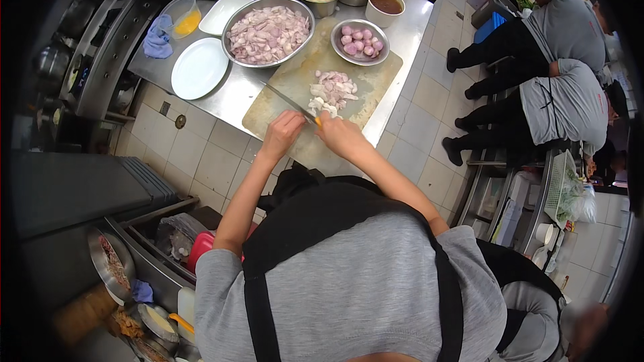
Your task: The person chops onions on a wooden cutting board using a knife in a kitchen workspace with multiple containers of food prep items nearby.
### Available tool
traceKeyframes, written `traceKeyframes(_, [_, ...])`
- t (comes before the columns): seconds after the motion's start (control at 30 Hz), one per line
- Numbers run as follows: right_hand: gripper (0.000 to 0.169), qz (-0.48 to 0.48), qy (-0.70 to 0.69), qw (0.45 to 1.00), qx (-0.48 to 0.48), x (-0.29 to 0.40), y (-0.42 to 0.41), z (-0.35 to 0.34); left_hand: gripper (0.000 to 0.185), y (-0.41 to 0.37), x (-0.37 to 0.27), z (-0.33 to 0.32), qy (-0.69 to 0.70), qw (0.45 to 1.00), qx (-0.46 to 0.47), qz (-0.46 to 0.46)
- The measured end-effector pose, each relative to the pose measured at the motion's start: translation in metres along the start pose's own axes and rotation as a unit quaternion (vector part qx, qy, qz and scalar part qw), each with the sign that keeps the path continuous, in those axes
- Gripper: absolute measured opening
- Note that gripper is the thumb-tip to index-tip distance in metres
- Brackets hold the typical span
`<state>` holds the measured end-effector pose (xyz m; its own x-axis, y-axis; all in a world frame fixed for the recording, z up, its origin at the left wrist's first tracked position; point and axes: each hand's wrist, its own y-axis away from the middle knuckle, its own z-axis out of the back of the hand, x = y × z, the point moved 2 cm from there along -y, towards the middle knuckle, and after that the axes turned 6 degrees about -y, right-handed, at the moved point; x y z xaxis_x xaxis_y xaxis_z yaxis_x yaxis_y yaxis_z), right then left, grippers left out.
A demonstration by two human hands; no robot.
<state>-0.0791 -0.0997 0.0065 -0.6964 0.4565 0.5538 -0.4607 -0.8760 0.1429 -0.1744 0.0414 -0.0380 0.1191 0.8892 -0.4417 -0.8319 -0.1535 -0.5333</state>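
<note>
My right hand [338, 134] grips the yellow handle of a kitchen knife [291, 102], whose blade points away to the upper left over a worn cutting board [282, 80]. Close to the blade's left side is my left hand [285, 133], its fingers bent together; whether they pinch something small cannot be told. Just beyond my right hand lie a pile of sliced shallots [336, 85] and some whiter pieces [322, 106]. A metal bowl of whole peeled shallots [359, 41] stands on the board's far right part. Sliced shallots fill a large metal bowl [268, 35] at the far left.
A white plate [199, 68], a blue cloth [158, 37] and a plastic tub of yellow liquid [185, 21] are on the steel table's left. Ingredient containers line its far side, including a cup of brown sauce [385, 3]. Several people in grey shirts are to the right.
</note>
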Motion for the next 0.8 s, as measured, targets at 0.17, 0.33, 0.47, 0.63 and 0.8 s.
traceKeyframes(0.17, [0.034, -0.051, 0.008, 0.998, 0.023, 0.004, 0.023, 0.000, 0.014, 0.003, -0.004, 0.002, -0.015, 1.000, -0.016, 0.008])
traceKeyframes(0.33, [0.034, -0.030, -0.013, 0.999, -0.028, -0.003, 0.002, -0.016, 0.015, 0.000, -0.008, 0.000, -0.011, 1.000, -0.012, 0.009])
traceKeyframes(0.47, [0.035, -0.020, -0.017, 0.999, -0.020, -0.023, 0.015, 0.011, 0.018, -0.008, -0.012, 0.006, -0.014, 0.998, -0.046, 0.038])
traceKeyframes(0.63, [0.039, -0.007, -0.106, 0.985, 0.136, -0.048, 0.045, 0.027, 0.019, -0.048, -0.019, 0.049, -0.019, 0.986, -0.123, 0.107])
traceKeyframes(0.8, [0.041, -0.028, -0.114, 0.986, 0.118, -0.071, 0.039, 0.028, 0.016, -0.117, -0.006, 0.024, -0.018, 0.995, -0.090, 0.046])
